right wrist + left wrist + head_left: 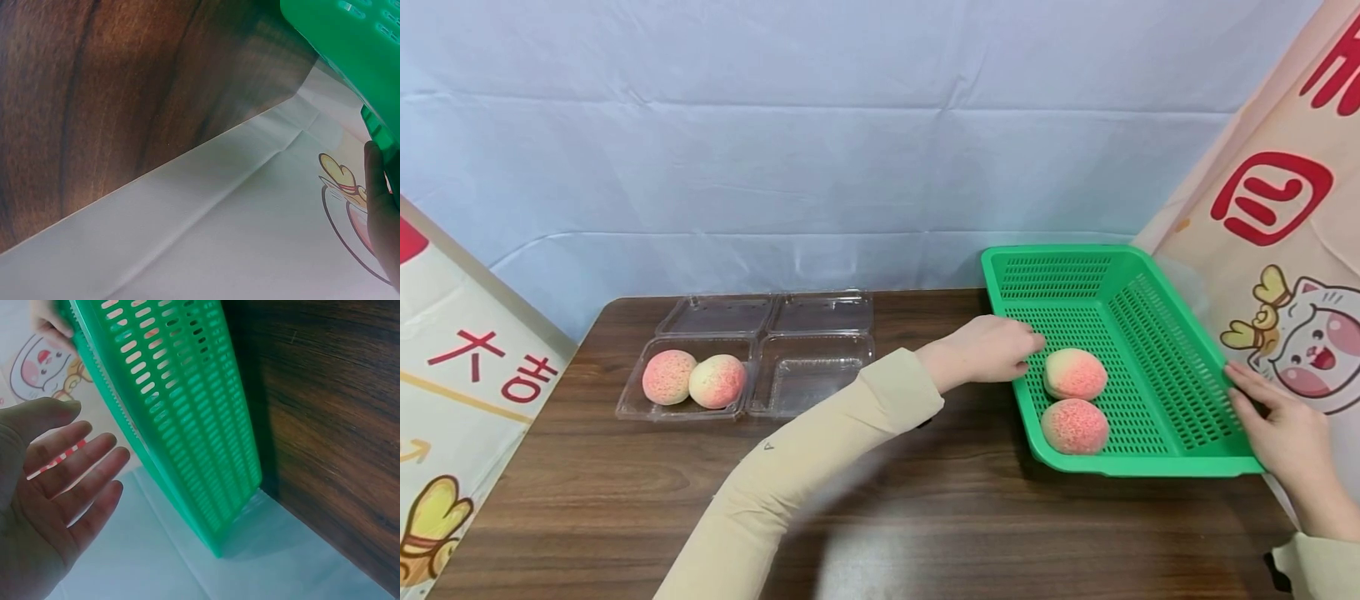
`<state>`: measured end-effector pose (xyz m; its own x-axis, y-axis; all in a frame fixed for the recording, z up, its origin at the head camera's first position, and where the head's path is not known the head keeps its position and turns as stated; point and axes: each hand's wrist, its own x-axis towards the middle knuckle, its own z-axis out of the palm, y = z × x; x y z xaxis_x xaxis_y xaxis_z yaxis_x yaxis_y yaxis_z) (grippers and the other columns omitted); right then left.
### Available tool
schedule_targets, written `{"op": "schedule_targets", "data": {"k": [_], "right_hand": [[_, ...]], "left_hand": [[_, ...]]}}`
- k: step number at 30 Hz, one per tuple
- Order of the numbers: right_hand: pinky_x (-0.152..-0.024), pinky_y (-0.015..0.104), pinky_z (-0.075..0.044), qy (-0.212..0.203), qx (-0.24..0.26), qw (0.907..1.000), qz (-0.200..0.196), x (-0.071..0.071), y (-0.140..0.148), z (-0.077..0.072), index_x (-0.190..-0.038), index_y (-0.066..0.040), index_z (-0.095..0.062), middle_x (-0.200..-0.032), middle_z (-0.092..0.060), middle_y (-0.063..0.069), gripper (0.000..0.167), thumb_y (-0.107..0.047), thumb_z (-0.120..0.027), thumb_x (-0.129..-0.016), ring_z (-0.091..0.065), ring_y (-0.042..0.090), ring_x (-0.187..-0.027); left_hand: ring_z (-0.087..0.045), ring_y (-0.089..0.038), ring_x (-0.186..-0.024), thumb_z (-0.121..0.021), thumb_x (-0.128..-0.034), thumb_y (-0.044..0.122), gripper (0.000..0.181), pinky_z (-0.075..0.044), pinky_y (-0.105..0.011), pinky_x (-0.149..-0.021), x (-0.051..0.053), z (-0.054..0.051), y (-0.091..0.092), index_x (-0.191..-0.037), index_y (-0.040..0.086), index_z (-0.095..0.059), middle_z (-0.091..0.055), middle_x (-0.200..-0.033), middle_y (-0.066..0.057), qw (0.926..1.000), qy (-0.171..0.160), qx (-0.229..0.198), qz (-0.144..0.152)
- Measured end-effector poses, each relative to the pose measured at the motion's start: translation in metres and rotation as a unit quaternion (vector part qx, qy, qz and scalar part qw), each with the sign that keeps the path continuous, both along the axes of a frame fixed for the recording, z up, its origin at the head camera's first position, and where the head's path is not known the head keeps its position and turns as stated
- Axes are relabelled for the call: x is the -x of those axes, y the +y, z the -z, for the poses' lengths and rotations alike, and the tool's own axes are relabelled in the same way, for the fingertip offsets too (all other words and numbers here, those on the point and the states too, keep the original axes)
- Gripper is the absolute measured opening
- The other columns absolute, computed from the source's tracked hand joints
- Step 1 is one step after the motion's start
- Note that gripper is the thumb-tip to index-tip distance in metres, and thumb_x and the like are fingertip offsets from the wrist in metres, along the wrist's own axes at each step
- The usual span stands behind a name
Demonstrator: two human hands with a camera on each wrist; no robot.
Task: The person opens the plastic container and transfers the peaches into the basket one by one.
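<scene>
My left hand (996,348) hangs over the left rim of a green plastic basket (1206,333). In the left wrist view its fingers (84,469) are loosely bent with nothing between them. At the basket's right rim is my right hand (1292,433), holding the edge near the front corner; the right wrist view catches only part of this hand (380,212). Inside the basket, a cream-and-pink peach (1077,373) lies behind a pinker peach (1075,427), both along the left side.
A clear plastic clamshell box (632,400) on the left holds two peaches, one pink (668,377) and one paler (718,382). Beside it lies another clear clamshell box (812,375) with its lid back. All stand on a brown wooden table (625,500) before a pale cloth backdrop.
</scene>
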<state>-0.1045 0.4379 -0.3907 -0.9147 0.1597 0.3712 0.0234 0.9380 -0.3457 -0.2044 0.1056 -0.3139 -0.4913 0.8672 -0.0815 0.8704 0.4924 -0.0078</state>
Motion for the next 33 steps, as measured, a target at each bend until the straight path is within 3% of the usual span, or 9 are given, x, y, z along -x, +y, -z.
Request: {"op": "schedule_targets", "data": {"k": [4, 8, 15, 22, 33], "right_hand": [[-0.074, 0.038, -0.030, -0.005, 0.005, 1.0000, -0.002, 0.000, -0.001, -0.001, -0.128, 0.003, -0.047, -0.131, -0.043, 0.022, 0.038, -0.015, -0.042, -0.095, -0.043, 0.043, -0.116], [-0.083, 0.053, -0.028, -0.006, 0.015, 0.9999, -0.004, -0.001, -0.002, -0.001, -0.129, 0.003, -0.046, -0.133, -0.040, 0.022, 0.038, -0.015, -0.041, -0.096, -0.038, 0.044, -0.120], [-0.085, 0.053, -0.028, -0.004, 0.017, 0.9998, -0.004, -0.001, -0.002, -0.001, -0.129, 0.004, -0.046, -0.132, -0.040, 0.023, 0.038, -0.015, -0.040, -0.096, -0.037, 0.044, -0.121], [-0.098, 0.056, -0.023, -0.003, 0.022, 0.9997, -0.007, -0.001, -0.002, -0.001, -0.129, 0.004, -0.045, -0.132, -0.041, 0.024, 0.039, -0.015, -0.039, -0.096, -0.034, 0.043, -0.124], [-0.100, 0.056, -0.022, -0.006, 0.023, 0.9997, -0.007, -0.001, -0.001, 0.000, -0.129, 0.003, -0.045, -0.133, -0.040, 0.023, 0.039, -0.016, -0.039, -0.096, -0.033, 0.044, -0.124]], "left_hand": [[-0.050, -0.007, -0.080, -0.048, -0.0912, 0.016, 0.020, -0.033, -0.021, -0.057, 0.001, 0.000, -0.004, -0.108, 0.016, -0.059, -0.057, -0.092, 0.004, 1.0000, 0.001, 0.003, 0.000], [-0.047, -0.008, -0.078, -0.049, -0.0915, 0.017, 0.019, -0.031, -0.021, -0.055, 0.001, 0.000, -0.007, -0.107, 0.015, -0.059, -0.056, -0.091, 0.003, 1.0000, -0.001, 0.009, -0.001], [-0.047, -0.009, -0.077, -0.048, -0.0915, 0.017, 0.016, -0.030, -0.022, -0.054, 0.000, 0.000, -0.013, -0.103, 0.016, -0.060, -0.056, -0.091, 0.002, 0.9999, 0.001, 0.017, -0.003], [-0.044, -0.009, -0.075, -0.047, -0.0920, 0.016, 0.015, -0.030, -0.022, -0.057, 0.000, 0.002, -0.021, -0.101, 0.016, -0.059, -0.055, -0.091, 0.002, 0.9992, -0.012, 0.037, -0.010], [-0.044, -0.008, -0.073, -0.049, -0.0922, 0.020, 0.017, -0.032, -0.023, -0.056, -0.002, 0.003, -0.030, -0.105, 0.015, -0.058, -0.054, -0.089, 0.003, 0.9983, -0.013, 0.056, -0.009]]}}
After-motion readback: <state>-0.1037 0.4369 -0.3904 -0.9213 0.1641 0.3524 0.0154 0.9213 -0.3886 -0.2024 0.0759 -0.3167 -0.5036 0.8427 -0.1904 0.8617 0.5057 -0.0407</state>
